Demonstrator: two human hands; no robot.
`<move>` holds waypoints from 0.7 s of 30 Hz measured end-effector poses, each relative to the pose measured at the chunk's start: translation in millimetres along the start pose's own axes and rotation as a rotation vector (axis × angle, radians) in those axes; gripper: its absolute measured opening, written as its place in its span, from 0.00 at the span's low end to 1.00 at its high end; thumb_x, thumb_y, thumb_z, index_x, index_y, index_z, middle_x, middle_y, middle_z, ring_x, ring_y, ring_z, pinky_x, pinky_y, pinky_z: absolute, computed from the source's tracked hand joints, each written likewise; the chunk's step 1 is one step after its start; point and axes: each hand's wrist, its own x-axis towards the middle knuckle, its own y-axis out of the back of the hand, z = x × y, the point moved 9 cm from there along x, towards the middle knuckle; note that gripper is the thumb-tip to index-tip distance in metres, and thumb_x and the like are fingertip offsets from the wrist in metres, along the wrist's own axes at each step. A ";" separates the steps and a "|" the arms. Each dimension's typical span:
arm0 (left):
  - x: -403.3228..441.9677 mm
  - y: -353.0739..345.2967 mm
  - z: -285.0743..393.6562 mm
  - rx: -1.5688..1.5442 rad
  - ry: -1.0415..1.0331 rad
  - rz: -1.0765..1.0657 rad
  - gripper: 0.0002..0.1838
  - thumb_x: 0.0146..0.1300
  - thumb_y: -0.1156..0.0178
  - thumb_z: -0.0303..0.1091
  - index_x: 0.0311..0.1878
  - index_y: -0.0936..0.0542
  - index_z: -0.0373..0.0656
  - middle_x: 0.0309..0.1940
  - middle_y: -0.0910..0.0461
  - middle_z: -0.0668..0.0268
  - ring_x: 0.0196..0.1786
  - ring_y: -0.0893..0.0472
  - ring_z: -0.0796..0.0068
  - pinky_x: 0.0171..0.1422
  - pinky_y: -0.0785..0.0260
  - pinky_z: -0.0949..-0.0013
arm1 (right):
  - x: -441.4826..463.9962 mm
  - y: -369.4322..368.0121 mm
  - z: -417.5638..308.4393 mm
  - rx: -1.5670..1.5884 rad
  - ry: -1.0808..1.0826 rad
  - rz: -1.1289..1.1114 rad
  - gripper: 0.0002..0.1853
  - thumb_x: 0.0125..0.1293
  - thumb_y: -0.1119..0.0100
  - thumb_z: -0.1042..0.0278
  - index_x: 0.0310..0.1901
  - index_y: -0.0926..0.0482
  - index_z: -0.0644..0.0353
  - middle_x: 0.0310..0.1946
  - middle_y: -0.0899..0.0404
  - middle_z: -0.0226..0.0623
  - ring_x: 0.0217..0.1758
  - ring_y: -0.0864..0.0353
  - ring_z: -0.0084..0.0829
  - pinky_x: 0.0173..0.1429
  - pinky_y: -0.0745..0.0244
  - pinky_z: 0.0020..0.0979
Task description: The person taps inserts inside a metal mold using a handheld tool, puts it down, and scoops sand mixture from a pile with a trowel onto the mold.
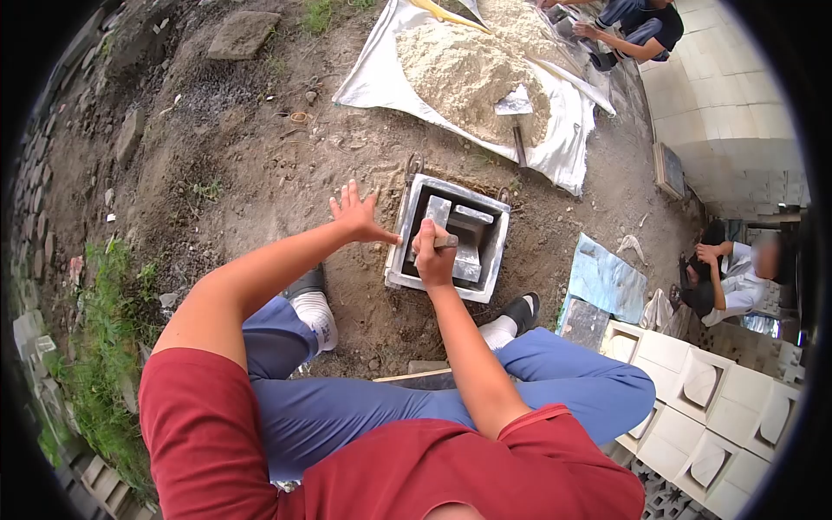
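Observation:
A square grey metal mould sits on the dirt between my feet, with raised block-shaped pieces inside it. My left hand is open, fingers spread, at the mould's left side; its thumb reaches the rim, though I cannot tell whether it touches. My right hand is closed over the inside of the mould. From that fist sticks out a short, dull brown, rod-like handle; its working end is hidden. A wire loop handle stands at the mould's upper left corner.
Ahead, a white sheet bears pale sandy powder with a shovel stuck in it. A blue sheet and cast blocks lie right. One person crouches upper right; another sits right.

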 end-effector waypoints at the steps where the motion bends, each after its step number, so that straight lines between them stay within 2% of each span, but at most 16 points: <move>1: -2.6 -4.8 -2.5 -0.010 0.027 -0.035 0.80 0.31 0.25 0.82 0.84 0.46 0.46 0.84 0.69 0.36 0.87 0.70 0.38 0.85 0.74 0.35 | -1.3 1.5 0.0 0.119 -0.064 0.020 0.27 0.83 0.50 0.57 0.22 0.32 0.60 0.15 0.37 0.26 0.18 0.38 0.21 0.25 0.44 0.32; 2: -3.2 -4.5 -3.2 -0.019 0.026 -0.030 0.80 0.31 0.25 0.83 0.84 0.46 0.46 0.84 0.69 0.36 0.87 0.70 0.39 0.85 0.74 0.35 | -0.8 2.9 -4.3 0.231 -0.075 0.027 0.28 0.83 0.50 0.56 0.20 0.34 0.57 0.15 0.38 0.20 0.18 0.41 0.16 0.24 0.47 0.29; 5: -0.5 -4.8 -3.4 0.008 0.014 -0.013 0.80 0.30 0.26 0.83 0.84 0.46 0.47 0.84 0.70 0.36 0.87 0.70 0.39 0.85 0.74 0.35 | 6.1 -1.3 -53.9 0.356 -0.121 0.037 0.29 0.83 0.49 0.57 0.19 0.37 0.56 0.15 0.39 0.20 0.18 0.44 0.15 0.24 0.48 0.28; 6: -1.2 -5.3 -1.8 0.014 0.007 -0.033 0.81 0.32 0.27 0.84 0.85 0.49 0.45 0.84 0.72 0.36 0.86 0.70 0.38 0.85 0.75 0.34 | 7.7 -2.7 -64.3 0.365 -0.129 0.032 0.29 0.83 0.49 0.58 0.18 0.38 0.54 0.15 0.39 0.20 0.18 0.45 0.14 0.24 0.49 0.27; 9: -3.8 -1.7 0.9 0.034 0.011 -0.051 0.81 0.31 0.27 0.84 0.85 0.49 0.45 0.84 0.71 0.36 0.86 0.70 0.38 0.85 0.75 0.34 | 1.0 -2.9 -65.4 0.276 -0.078 0.044 0.29 0.83 0.49 0.58 0.19 0.38 0.54 0.15 0.39 0.20 0.18 0.45 0.14 0.24 0.50 0.27; 10: -3.9 -0.9 -0.3 0.034 0.010 -0.049 0.81 0.31 0.27 0.84 0.85 0.49 0.45 0.84 0.71 0.36 0.86 0.70 0.38 0.85 0.75 0.34 | -6.9 -3.2 -39.2 0.253 -0.110 0.041 0.28 0.83 0.50 0.57 0.19 0.37 0.54 0.15 0.39 0.21 0.19 0.44 0.15 0.24 0.48 0.28; 11: -3.1 -1.3 -1.3 0.025 0.015 -0.046 0.81 0.31 0.26 0.84 0.85 0.49 0.45 0.84 0.71 0.36 0.86 0.70 0.38 0.85 0.74 0.34 | -17.1 -2.5 -10.0 0.103 -0.057 0.042 0.28 0.83 0.51 0.56 0.19 0.36 0.56 0.15 0.39 0.23 0.20 0.42 0.17 0.25 0.46 0.30; 13: -0.9 -4.7 2.4 0.015 0.014 -0.040 0.81 0.31 0.26 0.83 0.85 0.49 0.46 0.84 0.71 0.36 0.86 0.70 0.38 0.85 0.74 0.34 | -34.0 -1.5 17.0 0.163 -0.009 -0.019 0.28 0.83 0.52 0.56 0.20 0.36 0.57 0.16 0.38 0.24 0.21 0.40 0.19 0.26 0.45 0.30; 14: 1.6 -5.1 1.3 0.013 0.015 -0.045 0.81 0.31 0.26 0.83 0.85 0.49 0.46 0.84 0.71 0.36 0.86 0.70 0.38 0.85 0.74 0.35 | -30.8 1.7 29.9 0.173 -0.077 0.015 0.28 0.83 0.52 0.56 0.21 0.36 0.58 0.17 0.37 0.24 0.21 0.39 0.19 0.27 0.45 0.30; 15: 3.1 -5.2 -1.0 0.013 0.018 -0.055 0.81 0.31 0.26 0.83 0.85 0.49 0.46 0.84 0.71 0.37 0.86 0.70 0.38 0.85 0.74 0.35 | -26.4 -2.1 22.6 0.140 -0.077 -0.012 0.25 0.84 0.52 0.59 0.23 0.38 0.55 0.17 0.41 0.22 0.20 0.44 0.17 0.26 0.47 0.27; 17: -4.6 -10.9 -1.1 0.008 -0.005 -0.045 0.81 0.31 0.25 0.83 0.85 0.48 0.46 0.84 0.71 0.37 0.87 0.70 0.38 0.85 0.74 0.35 | -24.6 -7.5 17.8 0.093 -0.148 -0.132 0.26 0.81 0.47 0.57 0.21 0.33 0.59 0.18 0.36 0.22 0.23 0.40 0.17 0.28 0.44 0.29; 19: 0.1 -5.0 -1.8 -0.005 0.007 -0.035 0.81 0.31 0.25 0.83 0.85 0.48 0.46 0.84 0.70 0.37 0.87 0.70 0.39 0.85 0.74 0.35 | -18.5 -7.7 -0.6 0.041 -0.110 -0.147 0.25 0.79 0.44 0.59 0.22 0.31 0.61 0.18 0.36 0.23 0.24 0.40 0.17 0.28 0.43 0.29; 21: 0.7 -4.9 -1.7 0.000 0.009 -0.039 0.81 0.31 0.25 0.83 0.85 0.49 0.46 0.84 0.70 0.37 0.87 0.71 0.39 0.85 0.74 0.34 | -18.4 -11.3 -22.2 0.100 0.018 -0.186 0.23 0.77 0.42 0.61 0.23 0.29 0.63 0.18 0.36 0.25 0.24 0.39 0.17 0.28 0.42 0.30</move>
